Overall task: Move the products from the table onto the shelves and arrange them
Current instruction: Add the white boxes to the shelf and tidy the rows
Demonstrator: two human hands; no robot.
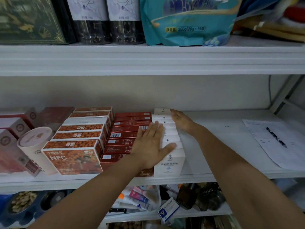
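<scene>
Middle shelf (214, 176) is shown stocked. Left hand (151, 144) is laid flat atop the white boxes (170, 162); right hand (181, 121) is pressed, fingers straight, against their side. Even pressure is advised to square them beside the red boxes (125, 129).

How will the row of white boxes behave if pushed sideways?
Probably stiff: the white boxes look like crisp-edged cartons. Likely to slide rather than roll, being flat-sided on the smooth shelf. Being separate, narrow and upright, the row may fan or tip; the left hand flat on top and right hand at the side seem to guard against that.
</scene>
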